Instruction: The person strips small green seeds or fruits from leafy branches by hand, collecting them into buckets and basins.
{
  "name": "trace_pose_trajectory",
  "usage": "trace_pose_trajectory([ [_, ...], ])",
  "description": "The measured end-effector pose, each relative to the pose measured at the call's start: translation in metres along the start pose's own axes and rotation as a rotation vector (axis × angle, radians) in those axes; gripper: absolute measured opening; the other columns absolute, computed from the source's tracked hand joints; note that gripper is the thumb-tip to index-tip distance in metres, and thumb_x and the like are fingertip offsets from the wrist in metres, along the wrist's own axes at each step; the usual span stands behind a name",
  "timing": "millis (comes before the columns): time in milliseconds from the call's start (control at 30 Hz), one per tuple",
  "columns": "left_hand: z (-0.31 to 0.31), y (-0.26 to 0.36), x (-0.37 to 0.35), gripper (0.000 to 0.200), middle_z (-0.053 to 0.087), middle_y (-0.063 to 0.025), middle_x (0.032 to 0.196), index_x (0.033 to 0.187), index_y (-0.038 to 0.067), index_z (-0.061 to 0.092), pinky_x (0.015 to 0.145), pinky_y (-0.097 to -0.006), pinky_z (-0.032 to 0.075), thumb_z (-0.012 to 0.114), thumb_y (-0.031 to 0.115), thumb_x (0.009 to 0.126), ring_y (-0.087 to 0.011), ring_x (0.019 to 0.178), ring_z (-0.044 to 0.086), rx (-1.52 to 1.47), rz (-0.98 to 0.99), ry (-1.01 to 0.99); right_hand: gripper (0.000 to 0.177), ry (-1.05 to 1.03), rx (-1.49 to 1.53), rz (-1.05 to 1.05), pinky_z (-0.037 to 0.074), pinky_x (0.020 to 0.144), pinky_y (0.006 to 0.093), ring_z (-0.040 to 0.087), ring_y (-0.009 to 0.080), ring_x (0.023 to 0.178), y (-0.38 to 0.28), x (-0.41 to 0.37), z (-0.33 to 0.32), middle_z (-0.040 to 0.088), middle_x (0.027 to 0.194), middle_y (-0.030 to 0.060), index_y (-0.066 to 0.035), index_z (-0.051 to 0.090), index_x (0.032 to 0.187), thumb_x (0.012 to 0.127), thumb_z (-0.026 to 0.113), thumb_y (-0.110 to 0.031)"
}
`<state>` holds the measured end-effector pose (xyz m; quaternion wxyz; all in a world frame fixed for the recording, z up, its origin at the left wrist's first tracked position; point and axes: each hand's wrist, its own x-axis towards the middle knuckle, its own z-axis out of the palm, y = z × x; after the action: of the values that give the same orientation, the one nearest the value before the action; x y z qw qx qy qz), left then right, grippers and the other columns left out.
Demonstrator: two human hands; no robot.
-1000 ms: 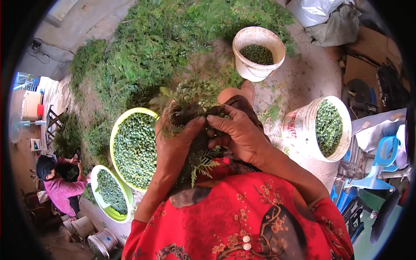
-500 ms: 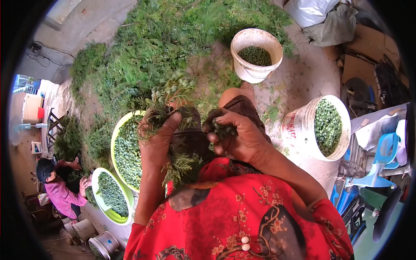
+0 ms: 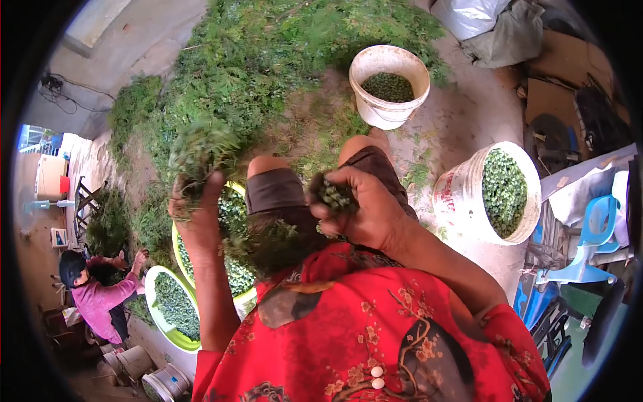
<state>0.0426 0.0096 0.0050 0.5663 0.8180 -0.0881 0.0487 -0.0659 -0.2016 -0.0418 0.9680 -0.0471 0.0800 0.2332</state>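
My left hand [image 3: 195, 204], blurred by motion, is closed on a leafy evergreen sprig [image 3: 204, 151] above the near yellow-green basin. A second piece of foliage [image 3: 268, 244] hangs by my left forearm, over my lap. In front of my right knee, my right hand [image 3: 368, 204] is curled around a clump of small green cones [image 3: 337, 196]. Beneath my left wrist, the basin [image 3: 248, 295] holds many similar green cones [image 3: 234, 231].
A heap of cut branches [image 3: 241, 74] covers the floor ahead. One white bucket [image 3: 385, 117] stands beyond my knees, another [image 3: 462, 194] to the right, both with green cones. At left, a person in pink [image 3: 100, 305] sits beside another basin [image 3: 157, 315]. A blue plastic stool [image 3: 589, 241] is at right.
My left hand has swung left with the sprig, away from my right hand. My right hand has stayed near my knee with the cones. The person at left has raised a hand.
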Motion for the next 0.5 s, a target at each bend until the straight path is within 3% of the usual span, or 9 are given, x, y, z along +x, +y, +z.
trace_pose_trajectory([
  [67, -0.004, -0.010, 0.002, 0.026, 0.062, -0.0017, 0.084, 0.097, 0.003, 0.061, 0.068, -0.0279, 0.044, 0.070, 0.019, 0.079, -0.0118, 0.073, 0.054, -0.041, -0.032, 0.033, 0.029, 0.265, -0.011, -0.194, 0.053, 0.069, 0.0428, 0.061, 0.0273, 0.079, -0.001, -0.002, 0.021, 0.061, 0.093, 0.0169, 0.001, 0.056, 0.102, 0.090, 0.043, -0.023],
  [100, -0.005, -0.013, 0.002, 0.027, 0.061, -0.0011, 0.080, 0.096, 0.003, 0.061, 0.063, -0.0263, 0.043, 0.071, 0.021, 0.078, -0.0107, 0.068, 0.053, -0.079, -0.065, 0.075, 0.030, 0.209, 0.025, -0.188, 0.049, 0.084, 0.0518, 0.061, 0.0305, 0.089, -0.003, -0.002, 0.015, 0.062, 0.095, 0.0172, 0.003, 0.056, 0.101, 0.091, 0.041, -0.022],
  [133, -0.005, -0.011, 0.001, 0.027, 0.061, -0.0011, 0.080, 0.096, 0.003, 0.061, 0.063, -0.0263, 0.043, 0.071, 0.021, 0.078, -0.0107, 0.068, 0.053, -0.078, -0.062, 0.074, 0.030, 0.206, 0.025, -0.189, 0.049, 0.084, 0.0518, 0.061, 0.0305, 0.089, -0.003, -0.001, 0.016, 0.062, 0.095, 0.0172, 0.003, 0.056, 0.101, 0.091, 0.041, -0.022],
  [200, -0.003, -0.008, -0.003, 0.018, 0.054, 0.0046, 0.070, 0.089, 0.008, 0.058, 0.048, -0.0214, 0.031, 0.071, 0.014, 0.078, -0.0054, 0.053, 0.042, -0.170, -0.330, 0.073, 0.033, 0.162, 0.056, -0.217, 0.049, 0.082, 0.0519, 0.061, 0.0307, 0.088, -0.002, -0.002, 0.020, 0.062, 0.096, 0.0180, 0.002, 0.056, 0.102, 0.093, 0.039, -0.025],
  [233, -0.001, -0.014, -0.003, 0.018, 0.052, 0.0051, 0.067, 0.089, 0.008, 0.056, 0.044, -0.0199, 0.025, 0.070, 0.013, 0.078, -0.0032, 0.050, 0.037, -0.230, -0.312, 0.050, 0.033, 0.163, 0.056, -0.219, 0.049, 0.082, 0.0519, 0.061, 0.0307, 0.088, -0.003, -0.003, 0.022, 0.062, 0.096, 0.0180, 0.002, 0.056, 0.102, 0.093, 0.039, -0.025],
  [333, 0.004, -0.019, -0.006, 0.018, 0.052, 0.0047, 0.067, 0.090, 0.008, 0.056, 0.044, -0.0198, 0.026, 0.069, 0.012, 0.079, -0.0037, 0.050, 0.038, -0.325, -0.315, 0.055, 0.031, 0.181, 0.056, -0.211, 0.051, 0.080, 0.0503, 0.061, 0.0302, 0.088, -0.005, -0.005, 0.020, 0.061, 0.095, 0.0180, 0.003, 0.055, 0.100, 0.093, 0.041, -0.024],
  [400, 0.001, -0.027, -0.001, 0.019, 0.052, 0.0041, 0.066, 0.092, 0.007, 0.055, 0.044, -0.0194, 0.026, 0.068, 0.011, 0.079, -0.0038, 0.049, 0.037, -0.313, -0.337, 0.049, 0.028, 0.304, -0.058, -0.251, 0.054, 0.073, 0.0431, 0.061, 0.0288, 0.085, -0.013, -0.003, 0.004, 0.060, 0.095, 0.0193, 0.004, 0.054, 0.100, 0.091, 0.045, -0.021],
  [500, 0.002, -0.033, -0.002, 0.026, 0.052, 0.0031, 0.070, 0.100, 0.002, 0.055, 0.046, -0.0185, 0.026, 0.067, 0.011, 0.079, -0.0036, 0.051, 0.036, -0.338, -0.385, 0.130, 0.015, 0.455, 0.066, -0.504, 0.049, 0.056, 0.0314, 0.056, 0.0201, 0.069, -0.061, 0.000, 0.014, 0.055, 0.081, 0.0119, 0.003, 0.051, 0.091, 0.089, 0.050, -0.012],
])
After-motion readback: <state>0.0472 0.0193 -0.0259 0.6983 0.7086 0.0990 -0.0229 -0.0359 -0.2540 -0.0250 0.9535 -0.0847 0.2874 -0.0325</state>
